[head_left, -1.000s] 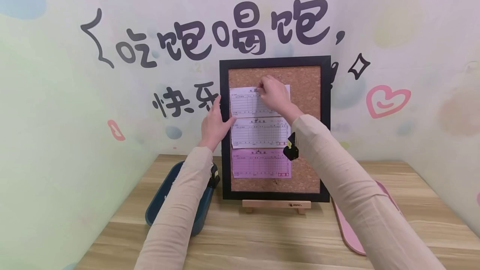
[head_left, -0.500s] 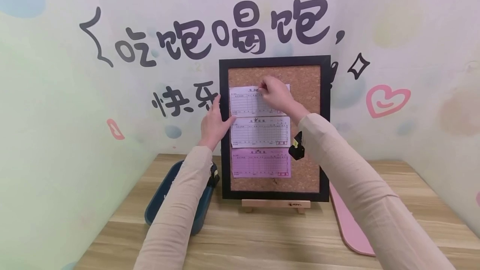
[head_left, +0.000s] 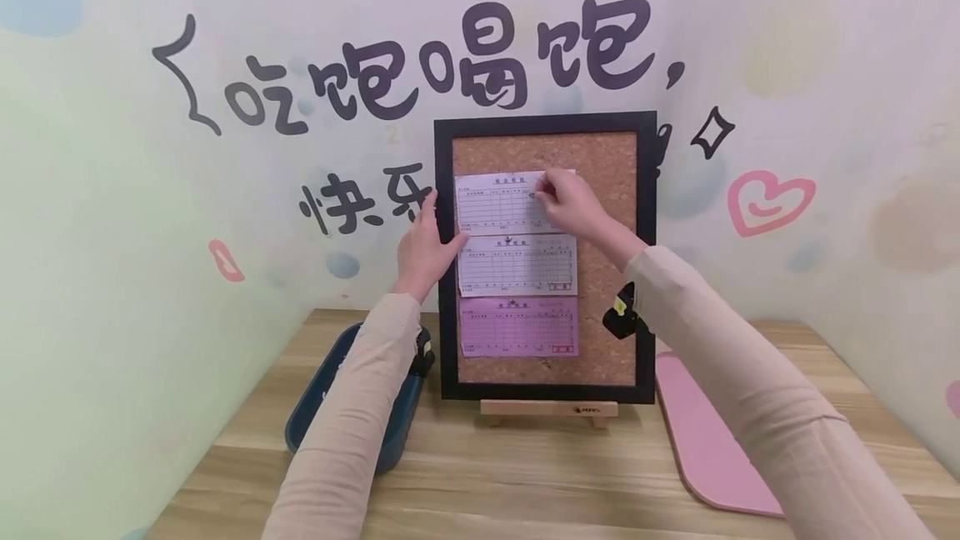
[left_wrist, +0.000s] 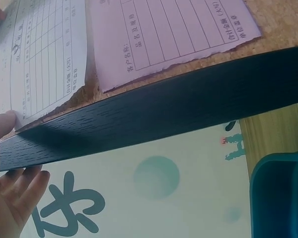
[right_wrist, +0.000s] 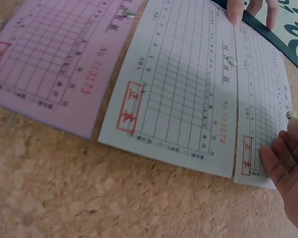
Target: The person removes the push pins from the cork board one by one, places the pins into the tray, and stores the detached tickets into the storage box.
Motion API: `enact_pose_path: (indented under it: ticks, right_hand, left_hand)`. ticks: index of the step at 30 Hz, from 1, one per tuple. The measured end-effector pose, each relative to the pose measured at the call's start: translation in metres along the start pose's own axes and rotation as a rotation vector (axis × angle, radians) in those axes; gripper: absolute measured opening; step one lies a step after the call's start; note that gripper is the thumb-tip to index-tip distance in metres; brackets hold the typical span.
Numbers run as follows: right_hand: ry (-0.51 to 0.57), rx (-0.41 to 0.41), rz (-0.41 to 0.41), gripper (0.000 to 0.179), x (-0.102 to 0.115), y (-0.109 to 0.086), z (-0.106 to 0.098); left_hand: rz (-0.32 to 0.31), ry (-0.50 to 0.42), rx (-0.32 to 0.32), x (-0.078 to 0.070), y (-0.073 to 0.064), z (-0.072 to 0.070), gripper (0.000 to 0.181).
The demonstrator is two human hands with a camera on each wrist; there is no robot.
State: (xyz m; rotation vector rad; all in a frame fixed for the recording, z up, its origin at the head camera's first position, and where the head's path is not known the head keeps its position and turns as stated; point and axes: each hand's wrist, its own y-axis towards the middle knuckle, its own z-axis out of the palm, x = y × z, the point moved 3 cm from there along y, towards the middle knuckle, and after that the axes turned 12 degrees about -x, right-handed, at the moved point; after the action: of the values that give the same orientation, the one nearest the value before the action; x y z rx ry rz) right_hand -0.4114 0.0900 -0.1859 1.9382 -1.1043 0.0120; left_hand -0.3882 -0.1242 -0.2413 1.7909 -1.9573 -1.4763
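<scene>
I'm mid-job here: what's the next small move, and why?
I'd probably press the thumb of the left hand firmly on the lower left corner of the top slip. A pin sits at the fingertips of the right hand, and none shows at that slip's heading, so it may be loose.

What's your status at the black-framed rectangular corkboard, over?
Left hand holds corkboard. Right hand at small pale-green pin, grip unclear. Topmost rectangular white paper form on board, partly blocked by right hand.

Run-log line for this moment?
left hand: holds black frame | right hand: holds pin at top slip | middle slip, pink slip: pinned
</scene>
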Motion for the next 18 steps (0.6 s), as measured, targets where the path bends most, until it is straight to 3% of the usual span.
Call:
enact_pose_path:
  ticks: [18]
  right_hand:
    - [0.064,0.031,-0.017,0.006,-0.007,-0.026,-0.005]
  left_hand:
    - [0.036,0.014,0.008,0.001,0.002,0.001,0.078]
